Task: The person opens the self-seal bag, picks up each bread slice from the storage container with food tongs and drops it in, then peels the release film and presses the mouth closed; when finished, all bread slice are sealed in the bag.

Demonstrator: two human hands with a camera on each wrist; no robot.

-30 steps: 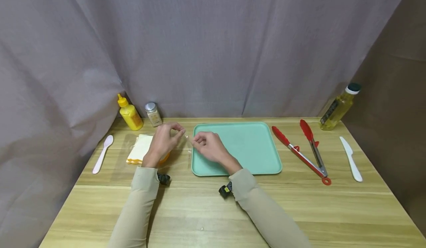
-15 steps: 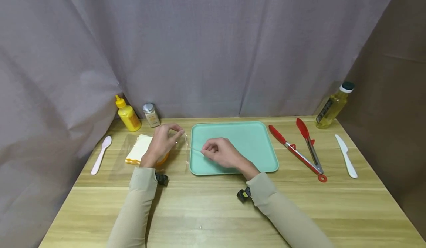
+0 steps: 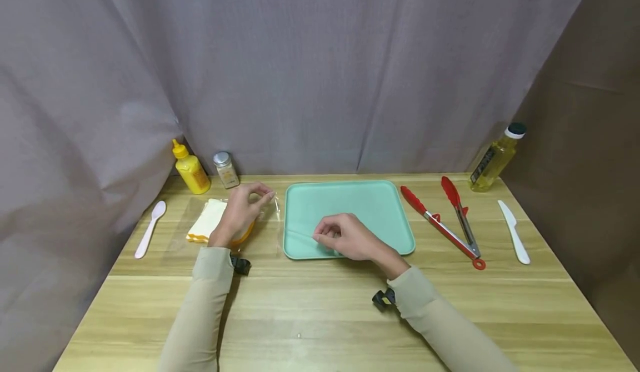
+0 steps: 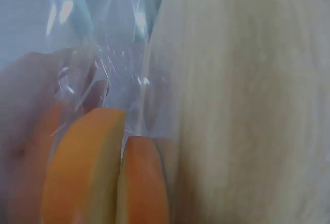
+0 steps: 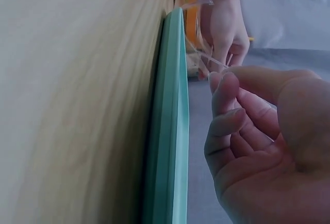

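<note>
Square white bread slices (image 3: 207, 219) with orange crusts lie inside a clear plastic bag (image 4: 126, 80) at the left of the table. My left hand (image 3: 242, 208) reaches over the bread, covering part of it, and pinches the bag near its end. In the left wrist view the crusts of the bread slices (image 4: 85, 165) show close up beside the crinkled film. My right hand (image 3: 347, 236) is above the green tray (image 3: 370, 205), thumb and forefinger pinching the end of a thin clear strip (image 5: 209, 58). That strip stretches back toward the bag.
A yellow squeeze bottle (image 3: 191, 172), a spice jar (image 3: 226, 171) and a pink spoon (image 3: 151, 229) are at the left. To the right of the tray lie red-tipped tongs (image 3: 450, 230) and a white knife (image 3: 514, 232). An oil bottle (image 3: 495, 161) stands at the back right, near the curtain.
My right hand has moved right and slightly toward me, from beside the left hand to over the tray, drawing the thin strip out. The left hand has stayed at the bag.
</note>
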